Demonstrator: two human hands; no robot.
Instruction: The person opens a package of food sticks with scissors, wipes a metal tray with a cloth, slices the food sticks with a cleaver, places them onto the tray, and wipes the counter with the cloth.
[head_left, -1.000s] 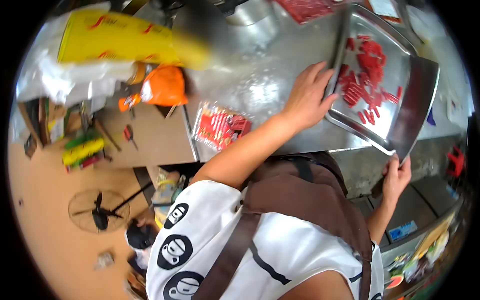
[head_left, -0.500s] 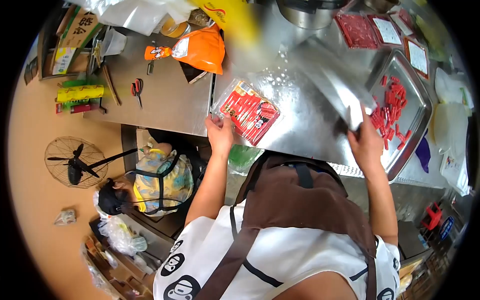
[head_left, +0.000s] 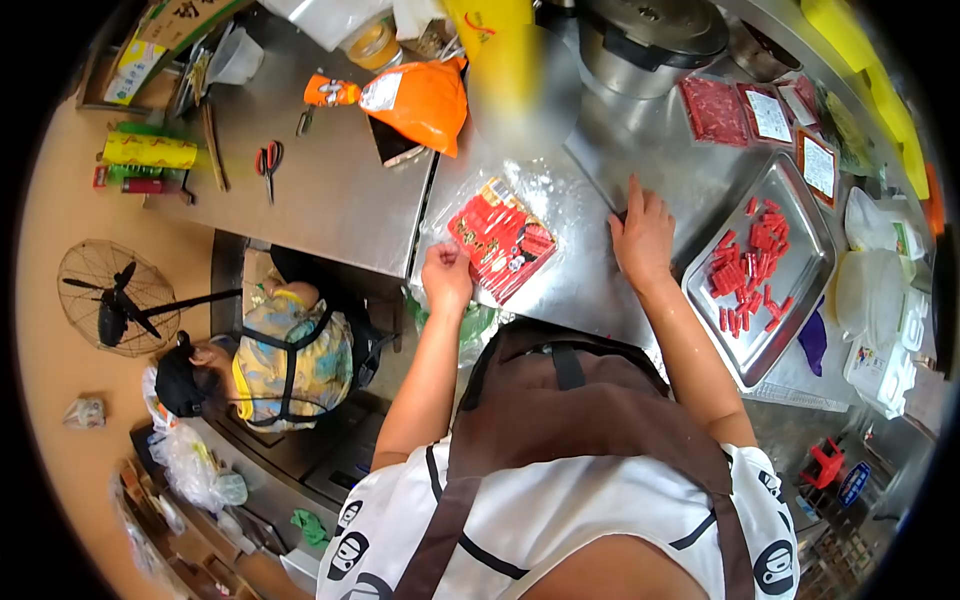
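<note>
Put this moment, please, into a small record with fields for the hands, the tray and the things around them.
Left hand: at the edge of the clear-wrapped red packet; grip unclear
Right hand: open, near the blurred knife; contact unclear
Tray: metal, holding loose red pieces
Beyond tray: flat red packs
Far side: lidded pot
Left side: scissors, orange bag
Surface: metal table
</note>
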